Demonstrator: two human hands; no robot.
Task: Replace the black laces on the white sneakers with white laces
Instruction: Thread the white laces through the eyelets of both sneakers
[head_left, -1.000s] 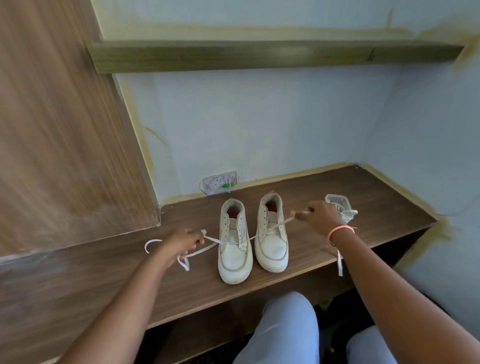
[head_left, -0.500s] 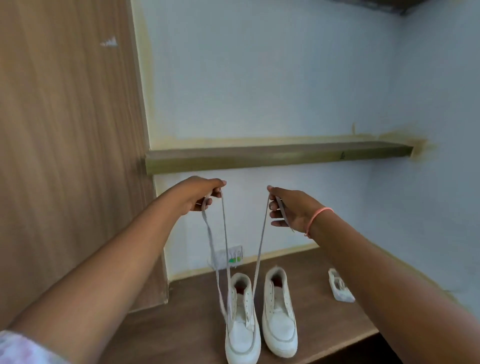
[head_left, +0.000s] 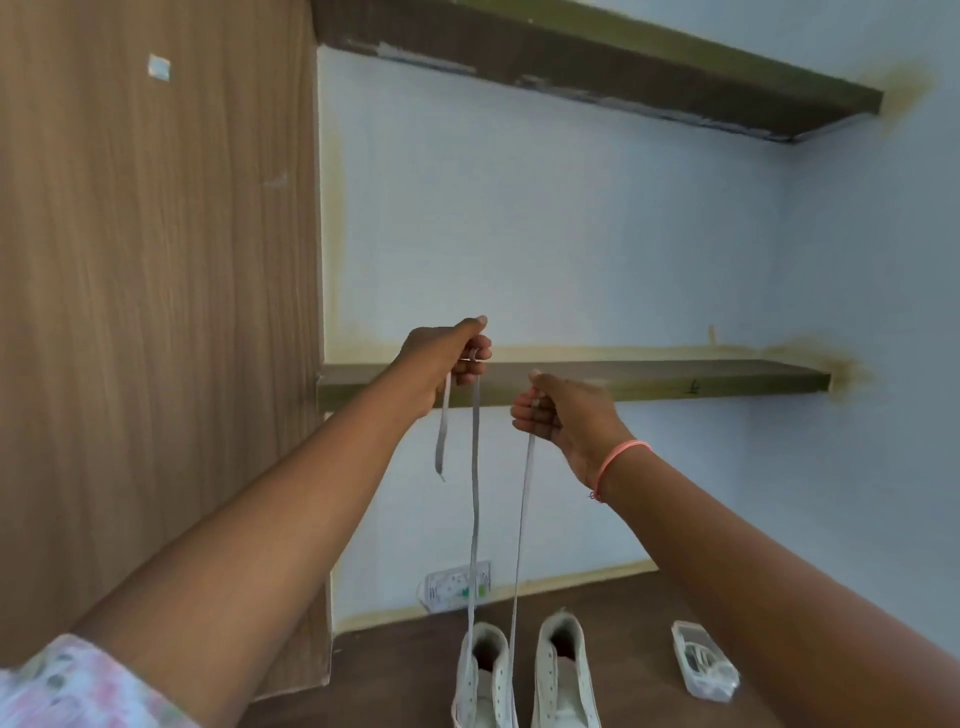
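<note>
Your left hand (head_left: 451, 358) and right hand (head_left: 558, 410), mid-frame, each pinch one end of the white lace (head_left: 474, 499), stretched up from the left sneaker (head_left: 485, 680) at bottom center.

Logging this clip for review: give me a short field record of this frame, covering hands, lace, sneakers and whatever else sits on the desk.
left hand: raised, pinches one end of the white lace; a short tail hangs below the fingers
right hand: raised, grips the other end
lace: both strands run taut down into the left sneaker
right sneaker: beside it on the wooden desk
clear plastic packet: on desk, right of sneakers
wall socket: behind sneakers
</note>
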